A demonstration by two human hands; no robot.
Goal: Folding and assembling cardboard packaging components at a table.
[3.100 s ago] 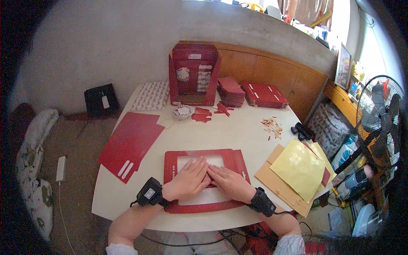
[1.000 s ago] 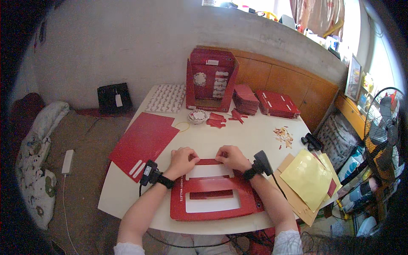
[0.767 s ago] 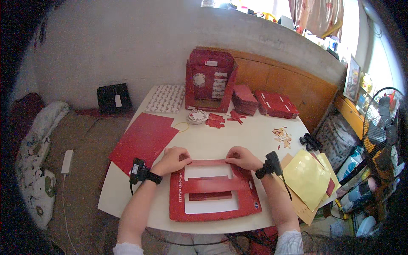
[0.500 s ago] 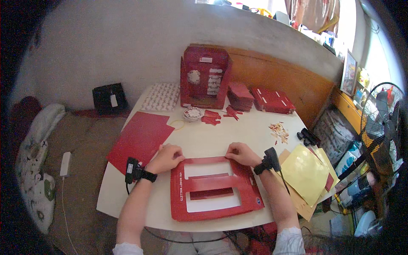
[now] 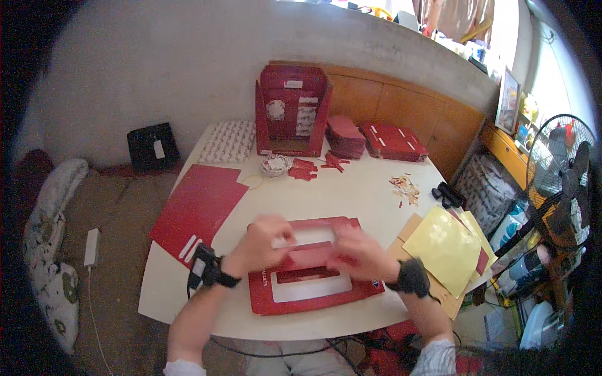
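Note:
A red cardboard sheet (image 5: pixel 263 303) with two cut-out windows and white lettering lies flat on the table in front of me. My left hand (image 5: pixel 266 243) is over its left side, near the upper window, with the fingers curled inward. My right hand (image 5: pixel 364 252) is over its right side, by the red crossbar (image 5: pixel 308 255) between the windows. Both hands are smeared by motion, so I cannot tell whether either one grips anything. Each wrist wears a black strap with a small device.
Red sheets (image 5: pixel 199 203) lie at the left. Behind stand a red display box (image 5: pixel 291 128), a bowl of scraps (image 5: pixel 276 165), red card stacks (image 5: pixel 345 141) and a dotted white sheet (image 5: pixel 227 141). Yellow sheets (image 5: pixel 442 247) lie at the right near a fan (image 5: pixel 564 166).
Both hands have moved from the far edge of the red cardboard sheet toward me, over its windows. My view has shifted slightly.

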